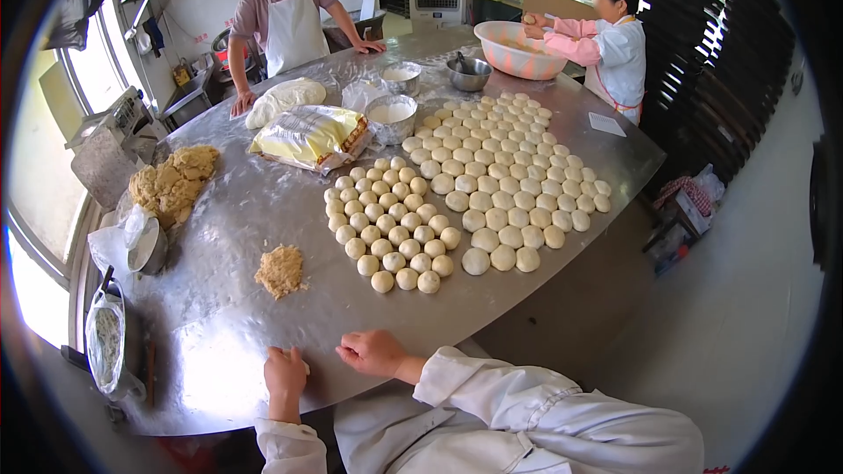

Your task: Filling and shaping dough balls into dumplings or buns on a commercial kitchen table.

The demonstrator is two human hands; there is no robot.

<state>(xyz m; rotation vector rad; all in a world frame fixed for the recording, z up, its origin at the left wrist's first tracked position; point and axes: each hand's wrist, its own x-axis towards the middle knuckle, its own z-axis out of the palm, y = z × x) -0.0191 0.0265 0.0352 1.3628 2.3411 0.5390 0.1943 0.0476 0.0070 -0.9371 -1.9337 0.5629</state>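
My left hand (pixel 286 374) is at the near edge of the metal table (pixel 217 316), fingers curled; a bit of something pale shows at its right side, too small to identify. To its right rests my right hand (pixel 374 351), loosely curled on the table, with nothing visible in it. Beyond my hands lies a small heap of crumbly tan filling or dough (pixel 280 271). Many small round dough balls (pixel 397 235) stand in rows ahead, and larger, flatter dough rounds (pixel 503 201) cover the area to their right.
A large crumbly mass (pixel 172 184), a metal bowl (pixel 149 247) and a plastic-lined container (pixel 108 342) stand left. Farther back are a yellow-white bag (pixel 309 137), white dough (pixel 286 100), powder bowls (pixel 391 117) and a big basin (pixel 520 52). Two people stand across the table.
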